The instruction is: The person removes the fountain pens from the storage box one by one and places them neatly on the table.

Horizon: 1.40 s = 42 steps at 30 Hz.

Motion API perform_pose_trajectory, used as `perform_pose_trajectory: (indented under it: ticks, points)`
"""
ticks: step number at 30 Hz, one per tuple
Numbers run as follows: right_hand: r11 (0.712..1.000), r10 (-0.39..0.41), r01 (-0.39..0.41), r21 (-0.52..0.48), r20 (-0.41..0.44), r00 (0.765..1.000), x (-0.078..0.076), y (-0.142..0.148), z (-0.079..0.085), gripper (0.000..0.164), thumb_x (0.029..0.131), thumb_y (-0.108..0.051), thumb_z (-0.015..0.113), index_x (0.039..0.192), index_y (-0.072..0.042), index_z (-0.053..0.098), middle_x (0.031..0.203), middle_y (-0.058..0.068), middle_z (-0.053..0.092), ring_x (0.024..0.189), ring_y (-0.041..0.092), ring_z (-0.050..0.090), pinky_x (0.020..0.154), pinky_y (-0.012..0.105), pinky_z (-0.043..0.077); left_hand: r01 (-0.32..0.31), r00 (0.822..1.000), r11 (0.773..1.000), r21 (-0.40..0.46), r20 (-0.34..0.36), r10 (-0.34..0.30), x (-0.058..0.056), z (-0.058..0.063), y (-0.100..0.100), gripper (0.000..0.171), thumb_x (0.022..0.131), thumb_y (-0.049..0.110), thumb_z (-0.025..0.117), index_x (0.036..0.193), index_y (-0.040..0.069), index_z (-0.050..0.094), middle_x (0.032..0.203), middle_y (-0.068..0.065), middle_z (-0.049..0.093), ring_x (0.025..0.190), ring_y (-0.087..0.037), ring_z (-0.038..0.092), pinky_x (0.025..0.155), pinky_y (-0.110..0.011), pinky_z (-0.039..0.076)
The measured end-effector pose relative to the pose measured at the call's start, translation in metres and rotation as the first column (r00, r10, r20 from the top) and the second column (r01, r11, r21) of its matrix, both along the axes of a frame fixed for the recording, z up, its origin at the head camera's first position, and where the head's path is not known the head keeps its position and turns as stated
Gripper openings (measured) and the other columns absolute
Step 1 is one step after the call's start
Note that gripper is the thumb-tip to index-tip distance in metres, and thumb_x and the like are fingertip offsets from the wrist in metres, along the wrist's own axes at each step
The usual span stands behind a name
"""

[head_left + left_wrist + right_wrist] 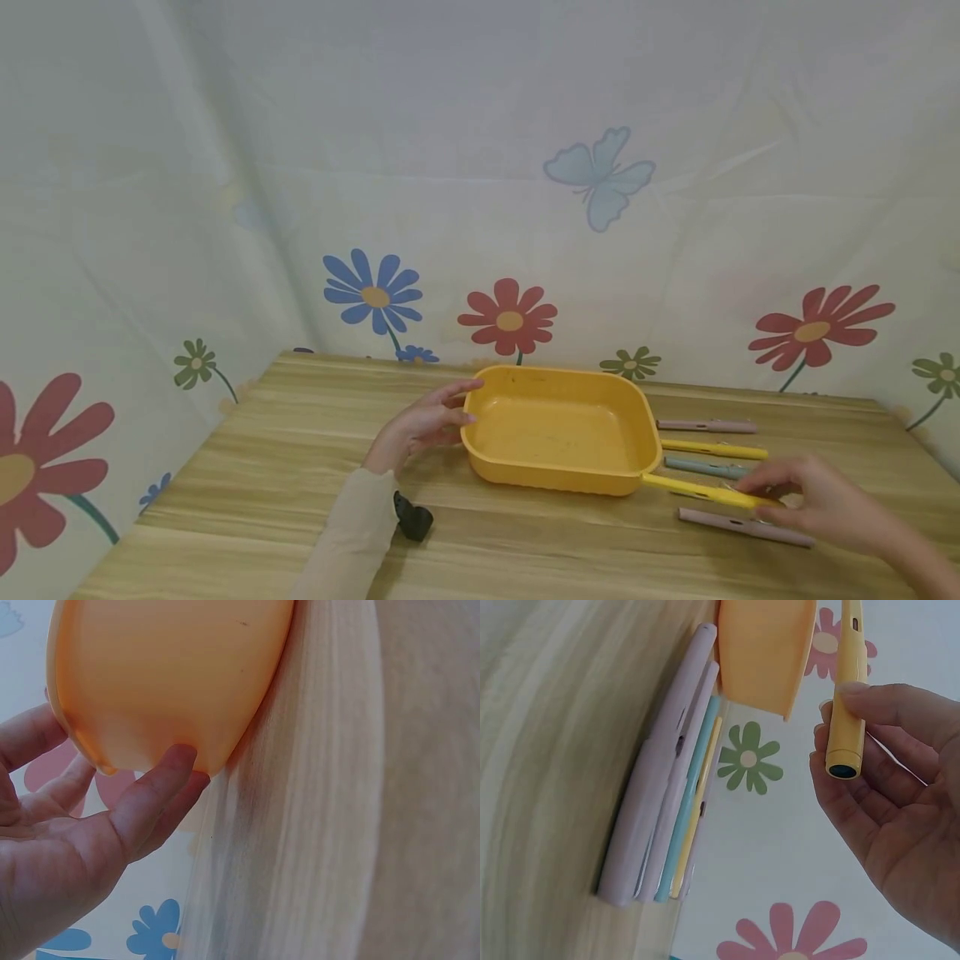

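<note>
My right hand [813,500] pinches a yellow pen [849,667] near one end, between thumb and fingers. The pen is raised off the table, its other end overlapping the near right corner of an orange tray [562,482] in the head view. My left hand [427,422] rests its fairly straight fingers against the tray's left end, some at the rim and two lower on the outer wall. Beside the tray lie a mauve pen [745,527], a teal pen [705,467], another yellow pen [714,450] and a far mauve pen [707,426].
Another mauve pen [681,780] lies between the near mauve pen and the teal one. The wood-grain table [255,500] meets a floral cloth backdrop [450,167] at the back and left. A small black object [412,518] shows by the left sleeve [347,533].
</note>
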State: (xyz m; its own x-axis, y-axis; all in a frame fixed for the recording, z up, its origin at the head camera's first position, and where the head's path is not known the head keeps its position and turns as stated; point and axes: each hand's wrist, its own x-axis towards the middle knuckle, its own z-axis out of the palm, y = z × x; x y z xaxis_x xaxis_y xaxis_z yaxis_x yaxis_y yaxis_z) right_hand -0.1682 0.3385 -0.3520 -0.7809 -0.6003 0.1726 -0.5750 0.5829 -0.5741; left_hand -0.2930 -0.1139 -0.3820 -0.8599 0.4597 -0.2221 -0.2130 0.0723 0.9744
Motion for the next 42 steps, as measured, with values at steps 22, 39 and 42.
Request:
perform_pose_trajectory:
  ticks: [22,39,42]
  points:
    - [0.997,0.061,-0.058,-0.050,0.054,0.997,0.019,0.029,-0.032,0.028,0.071,0.007,0.069,0.094,-0.008,0.069,0.089,-0.016,0.063,0.071,-0.005,0.054,0.053,0.018,0.049,-0.001,1.000,1.000,0.005,0.017,0.001,0.000,0.001,0.001,0.059,0.086,-0.003,0.052,0.140,0.010,0.033,0.145,-0.021,0.027,0.120,-0.039,0.043,0.093,-0.047,0.043]
    - [0.998,0.052,-0.057,0.036,0.129,0.990,0.019,0.039,-0.040,0.020,0.074,0.000,0.070,0.093,-0.005,0.069,0.087,-0.011,0.065,0.077,-0.007,0.054,0.056,0.019,0.051,0.050,0.999,0.999,0.022,-0.017,-0.050,0.002,0.003,-0.002,0.060,0.085,0.001,0.055,0.140,0.011,0.034,0.143,-0.022,0.027,0.118,-0.036,0.045,0.092,-0.044,0.044]
    - [0.998,0.053,-0.057,0.030,0.136,0.989,0.019,0.039,-0.041,0.020,0.073,0.002,0.069,0.091,-0.004,0.069,0.086,-0.011,0.065,0.077,-0.007,0.054,0.055,0.019,0.051,0.034,0.999,0.999,0.011,-0.002,-0.034,0.000,0.002,-0.001,0.059,0.086,-0.002,0.053,0.141,0.009,0.032,0.144,-0.023,0.025,0.121,-0.039,0.042,0.094,-0.047,0.042]
